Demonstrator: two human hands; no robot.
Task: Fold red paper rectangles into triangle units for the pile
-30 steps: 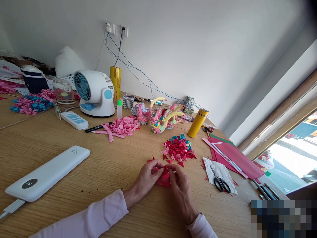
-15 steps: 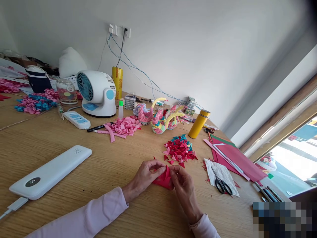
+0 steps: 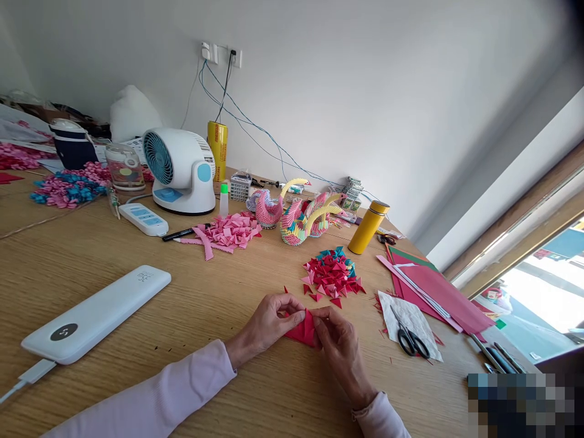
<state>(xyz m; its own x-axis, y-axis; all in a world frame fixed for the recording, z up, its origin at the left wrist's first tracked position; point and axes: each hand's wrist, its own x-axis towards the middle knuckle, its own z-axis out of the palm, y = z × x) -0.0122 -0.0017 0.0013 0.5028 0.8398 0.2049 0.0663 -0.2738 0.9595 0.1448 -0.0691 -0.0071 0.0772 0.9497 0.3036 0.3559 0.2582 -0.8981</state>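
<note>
Both hands meet low over the light wooden table (image 3: 137, 389). Left hand (image 3: 269, 319) and right hand (image 3: 340, 347) each pinch a folded red paper piece (image 3: 302, 330) between thumb and fingertips; the paper rests on the tabletop between them. Just beyond lies a heap of small red and teal folded paper triangles (image 3: 332, 275). Black-handled scissors (image 3: 410, 340) sit on a white sheet to the right; a white power bank (image 3: 98, 313) lies well left.
</note>
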